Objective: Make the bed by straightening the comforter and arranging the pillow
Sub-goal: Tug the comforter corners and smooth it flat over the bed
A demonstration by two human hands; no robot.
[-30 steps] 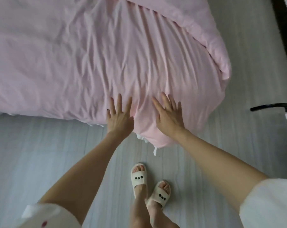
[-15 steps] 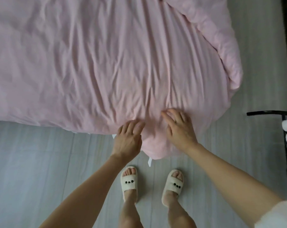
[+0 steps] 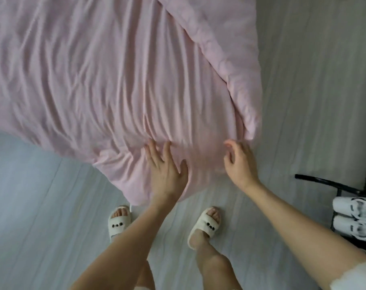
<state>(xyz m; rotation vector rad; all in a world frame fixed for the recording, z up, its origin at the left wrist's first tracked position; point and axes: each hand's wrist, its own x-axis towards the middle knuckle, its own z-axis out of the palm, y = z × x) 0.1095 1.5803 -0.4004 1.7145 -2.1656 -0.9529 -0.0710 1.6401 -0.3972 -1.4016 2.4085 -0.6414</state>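
1. the floor (image 3: 41, 216) is pale grey, smooth boards running in long seams.
2. the pink comforter (image 3: 106, 80) is soft, thin cloth, creased in long ripples. it covers the bed and its rounded corner hangs over the edge toward the floor.
3. the left hand (image 3: 165, 168) lies flat on that hanging corner, fingers straight and spread, palm pressing the cloth.
4. two cream slippers (image 3: 118, 221) with dark dots stand on the floor below the corner.
5. the right hand (image 3: 239, 164) is at the corner's right edge, fingers loosely curled; whether they touch the cloth cannot be told. it is apart from the left hand.
6. a thick folded hem (image 3: 230, 59) runs down the comforter's right side.
7. white sneakers (image 3: 356, 218) sit on a black rack (image 3: 324, 183) at far right.
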